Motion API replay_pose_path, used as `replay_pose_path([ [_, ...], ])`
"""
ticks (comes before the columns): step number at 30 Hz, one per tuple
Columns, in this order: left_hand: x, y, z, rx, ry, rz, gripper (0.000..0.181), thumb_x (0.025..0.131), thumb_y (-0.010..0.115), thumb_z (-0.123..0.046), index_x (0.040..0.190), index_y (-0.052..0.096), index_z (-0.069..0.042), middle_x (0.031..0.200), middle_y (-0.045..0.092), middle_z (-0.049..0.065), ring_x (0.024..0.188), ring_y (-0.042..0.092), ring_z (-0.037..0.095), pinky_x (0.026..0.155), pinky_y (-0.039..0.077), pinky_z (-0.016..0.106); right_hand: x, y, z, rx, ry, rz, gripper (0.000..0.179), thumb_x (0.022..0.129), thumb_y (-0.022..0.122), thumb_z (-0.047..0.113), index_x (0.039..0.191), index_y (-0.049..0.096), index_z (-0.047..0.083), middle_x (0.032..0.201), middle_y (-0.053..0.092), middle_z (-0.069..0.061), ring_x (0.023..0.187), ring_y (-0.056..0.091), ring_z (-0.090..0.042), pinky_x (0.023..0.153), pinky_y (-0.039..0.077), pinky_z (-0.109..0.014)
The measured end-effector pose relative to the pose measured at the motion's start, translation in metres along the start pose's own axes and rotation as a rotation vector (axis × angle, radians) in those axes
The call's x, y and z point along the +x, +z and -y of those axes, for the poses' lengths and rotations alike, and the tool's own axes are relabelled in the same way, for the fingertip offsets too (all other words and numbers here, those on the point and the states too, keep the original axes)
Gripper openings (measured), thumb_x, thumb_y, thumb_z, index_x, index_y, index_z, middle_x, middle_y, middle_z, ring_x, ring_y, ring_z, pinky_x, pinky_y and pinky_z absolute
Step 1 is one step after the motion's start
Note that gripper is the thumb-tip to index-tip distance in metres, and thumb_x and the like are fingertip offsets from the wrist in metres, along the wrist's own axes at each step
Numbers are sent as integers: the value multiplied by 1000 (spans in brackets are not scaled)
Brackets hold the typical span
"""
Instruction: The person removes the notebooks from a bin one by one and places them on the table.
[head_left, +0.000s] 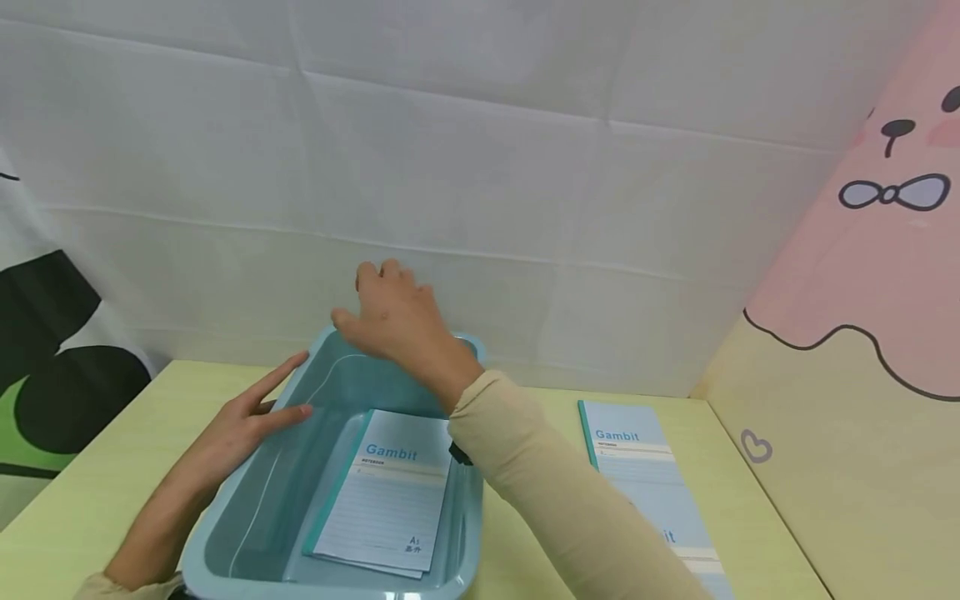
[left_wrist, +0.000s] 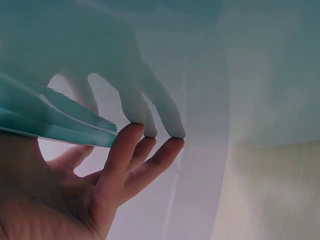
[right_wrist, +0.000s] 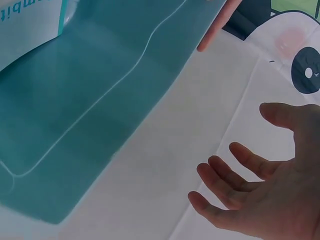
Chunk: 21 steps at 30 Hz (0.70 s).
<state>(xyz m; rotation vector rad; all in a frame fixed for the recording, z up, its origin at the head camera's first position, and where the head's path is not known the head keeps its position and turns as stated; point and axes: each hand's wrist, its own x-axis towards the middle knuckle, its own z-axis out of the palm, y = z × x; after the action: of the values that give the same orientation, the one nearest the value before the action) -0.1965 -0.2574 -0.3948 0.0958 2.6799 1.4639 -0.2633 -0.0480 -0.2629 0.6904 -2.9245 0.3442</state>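
Observation:
A light blue plastic basin (head_left: 255, 500) stands on the table, and a Gambit notebook (head_left: 386, 500) lies in it on top of at least one more. My left hand (head_left: 228, 437) rests at the basin's left rim, fingers spread and fairly straight, one digit reaching over the inner side. In the left wrist view the rim (left_wrist: 65, 122) passes beside the fingers of that hand. Above the basin's far end is my right hand (head_left: 401, 321), its fingers loosely bent. Nothing is between those fingers (right_wrist: 225, 182) in the right wrist view, and they are apart from the basin.
To the right of the basin, more Gambit notebooks (head_left: 630, 450) lie on the pale yellow table (head_left: 525, 533), partly behind the right sleeve (head_left: 555, 492). A white cloth (head_left: 465, 167) hangs behind the table. At the right stands a pink and cream printed panel (head_left: 847, 433).

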Motion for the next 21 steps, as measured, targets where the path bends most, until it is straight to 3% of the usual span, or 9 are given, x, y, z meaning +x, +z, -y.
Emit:
replay_pose_path([
  [5, 0, 0, 0, 1, 2, 2, 80, 106, 56, -45, 168, 6, -40, 173, 17, 25, 142, 43, 58, 89, 53, 56, 6, 16, 13, -39, 90, -1, 60, 105, 52, 54, 153, 45, 19, 147, 53, -2, 138, 53, -21, 113, 44, -44],
  [11, -2, -1, 0, 3, 0, 2, 80, 106, 57, -46, 167, 7, -41, 174, 16, 22, 144, 41, 57, 92, 51, 56, 3, 48, 19, -92, 133, -4, 55, 104, 54, 50, 148, 51, 16, 136, 60, -2, 130, 58, -21, 109, 48, -44],
  [13, -3, -1, 0, 3, 5, 1, 79, 106, 57, -46, 168, 8, -40, 174, 17, 22, 145, 41, 57, 92, 52, 57, 1, 56, 19, -109, 154, 13, 47, 104, 54, 47, 140, 57, 17, 129, 63, -1, 124, 61, -21, 108, 49, -44],
  [18, -2, 0, -2, 6, 15, -4, 78, 106, 57, -46, 167, 8, -43, 175, 17, 20, 145, 41, 56, 93, 50, 59, -1, 69, 22, -183, 221, 102, 24, 101, 58, 44, 98, 71, 24, 94, 70, 5, 90, 68, -16, 94, 52, -40],
  [19, -2, 0, -2, 7, 14, -5, 78, 106, 57, -46, 167, 8, -44, 175, 16, 20, 146, 41, 56, 94, 49, 60, 0, 71, 23, -201, 238, 119, 25, 101, 59, 46, 98, 71, 25, 92, 70, 6, 88, 68, -15, 93, 52, -40],
  [21, -2, 0, -2, 8, 12, -6, 78, 105, 57, -46, 166, 8, -46, 175, 14, 18, 147, 38, 57, 96, 47, 63, 1, 77, 27, -242, 271, 151, 29, 101, 58, 50, 111, 72, 26, 100, 73, 6, 94, 70, -16, 95, 51, -41],
])
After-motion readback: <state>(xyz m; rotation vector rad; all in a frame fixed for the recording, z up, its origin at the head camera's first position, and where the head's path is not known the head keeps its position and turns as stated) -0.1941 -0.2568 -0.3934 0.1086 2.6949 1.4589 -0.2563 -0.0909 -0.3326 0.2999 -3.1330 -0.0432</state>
